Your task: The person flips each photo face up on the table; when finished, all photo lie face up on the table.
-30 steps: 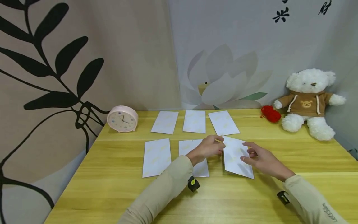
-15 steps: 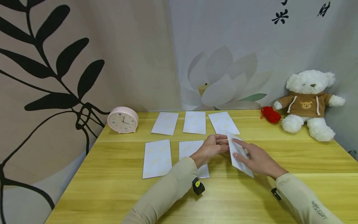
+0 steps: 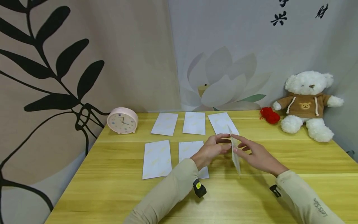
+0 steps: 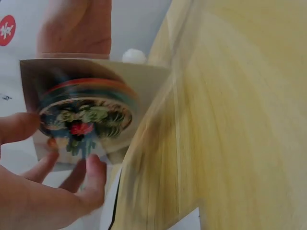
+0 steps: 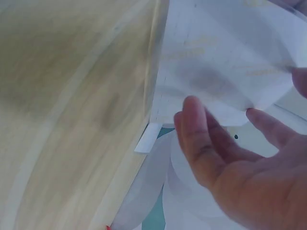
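A card (image 3: 235, 157) stands nearly edge-on above the table, between the two hands. My left hand (image 3: 211, 149) has its bent fingers at the card's left side, and my right hand (image 3: 258, 155) holds it from the right with thumb and finger. The left wrist view shows the card's picture (image 4: 86, 115), a round bowl of green plants with a red flower, and my left hand (image 4: 53, 191) at its edges. Its pale back (image 5: 206, 62) faces the right wrist view, where my right hand (image 5: 259, 177) has a fingertip at the lower edge.
Three white cards lie in the back row, the right one (image 3: 222, 121) behind the held card. Nearer are a left card (image 3: 157, 159) and one (image 3: 190, 148) partly under my left arm. A pink clock (image 3: 122, 120), red yarn (image 3: 269, 115) and white teddy bear (image 3: 305, 102) stand behind.
The card has tilted up off the table and turned from face-on to nearly edge-on. My right hand has moved left onto it, and my left hand has shifted slightly right.
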`<state>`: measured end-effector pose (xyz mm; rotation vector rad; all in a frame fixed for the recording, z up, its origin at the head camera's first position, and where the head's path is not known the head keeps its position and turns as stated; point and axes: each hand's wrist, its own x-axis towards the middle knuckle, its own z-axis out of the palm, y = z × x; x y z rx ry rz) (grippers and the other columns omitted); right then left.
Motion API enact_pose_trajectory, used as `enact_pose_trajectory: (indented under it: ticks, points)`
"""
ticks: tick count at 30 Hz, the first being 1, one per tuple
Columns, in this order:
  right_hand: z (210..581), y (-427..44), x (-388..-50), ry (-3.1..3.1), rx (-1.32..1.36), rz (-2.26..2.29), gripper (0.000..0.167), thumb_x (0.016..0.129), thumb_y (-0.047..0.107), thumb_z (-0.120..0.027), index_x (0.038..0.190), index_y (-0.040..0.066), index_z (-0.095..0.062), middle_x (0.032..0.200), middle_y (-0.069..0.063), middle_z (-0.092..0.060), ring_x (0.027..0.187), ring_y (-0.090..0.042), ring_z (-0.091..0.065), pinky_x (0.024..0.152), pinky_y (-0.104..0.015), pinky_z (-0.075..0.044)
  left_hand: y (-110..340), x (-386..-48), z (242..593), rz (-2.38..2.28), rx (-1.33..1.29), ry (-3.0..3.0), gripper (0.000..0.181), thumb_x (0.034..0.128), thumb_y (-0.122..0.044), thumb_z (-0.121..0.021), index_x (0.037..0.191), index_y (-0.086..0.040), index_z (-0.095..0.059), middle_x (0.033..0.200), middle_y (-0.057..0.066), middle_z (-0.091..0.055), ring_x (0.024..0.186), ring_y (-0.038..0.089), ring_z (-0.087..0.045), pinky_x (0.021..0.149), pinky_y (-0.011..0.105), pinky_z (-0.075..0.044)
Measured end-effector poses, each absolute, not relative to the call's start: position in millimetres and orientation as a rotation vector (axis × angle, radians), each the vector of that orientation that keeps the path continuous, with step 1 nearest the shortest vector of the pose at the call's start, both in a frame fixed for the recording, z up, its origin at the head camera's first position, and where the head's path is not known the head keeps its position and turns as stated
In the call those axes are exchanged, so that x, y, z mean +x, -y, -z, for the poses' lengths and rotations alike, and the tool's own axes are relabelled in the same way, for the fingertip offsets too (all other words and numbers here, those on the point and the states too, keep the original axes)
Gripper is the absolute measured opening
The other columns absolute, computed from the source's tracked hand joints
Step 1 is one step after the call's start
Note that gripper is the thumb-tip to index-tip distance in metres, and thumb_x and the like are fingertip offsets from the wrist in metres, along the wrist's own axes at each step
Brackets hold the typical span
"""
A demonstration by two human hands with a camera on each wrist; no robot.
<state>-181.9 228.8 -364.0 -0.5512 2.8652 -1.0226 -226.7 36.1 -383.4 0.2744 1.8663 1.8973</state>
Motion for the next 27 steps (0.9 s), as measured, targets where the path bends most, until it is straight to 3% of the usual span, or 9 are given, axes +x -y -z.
enact_pose_trajectory:
  ticks: [6, 12, 19, 27]
  points:
    - [361.4, -230.4, -182.4, -2.702, -0.529, 1.24, 0.059, 0.106, 0.035, -0.05, 0.157, 0.013, -0.032, 0.131, -0.023, -0.063, 0.114, -0.034, -0.065, 0.084, -0.043, -0.059, -35.7, -224.9, 384.2, -1.912, 0.228, -1.81, 0.038, 0.0967, -0.024, -0.068, 0.133, -0.032, -0.06, 0.145, 0.012, -0.052, 0.121, 0.023, -0.06, 0.105, 0.05, -0.051]
    - [361.6, -229.6, -183.8, -2.557, -0.576, 1.485, 0.067, 0.106, 0.024, -0.051, 0.162, 0.013, -0.015, 0.134, -0.028, -0.058, 0.106, -0.006, -0.067, 0.082, -0.033, -0.061, -36.6, -225.2, 382.8, -1.902, 0.201, -1.701, 0.041, 0.0985, -0.033, -0.065, 0.137, -0.04, -0.052, 0.13, 0.003, -0.062, 0.12, 0.023, -0.064, 0.096, 0.047, -0.054]
    - [360.3, -228.9, -182.4, -2.583, -0.602, 1.567, 0.073, 0.104, 0.018, -0.054, 0.163, 0.028, -0.011, 0.136, -0.028, -0.056, 0.106, 0.004, -0.064, 0.083, -0.035, -0.062, -39.5, -224.4, 379.5, -1.884, 0.135, -1.796, 0.049, 0.0937, -0.042, -0.069, 0.139, -0.041, -0.051, 0.133, 0.006, -0.06, 0.119, 0.026, -0.063, 0.097, 0.052, -0.053]
    - [357.1, -235.5, -184.9, -2.598, -0.554, 1.54, 0.061, 0.108, 0.013, -0.041, 0.163, 0.023, -0.017, 0.148, -0.03, -0.047, 0.105, 0.008, -0.061, 0.085, -0.03, -0.06, -36.8, -223.2, 379.9, -1.848, 0.097, -2.029, 0.05, 0.0902, -0.034, -0.075, 0.136, -0.033, -0.056, 0.139, 0.011, -0.053, 0.115, 0.025, -0.061, 0.09, 0.046, -0.055]
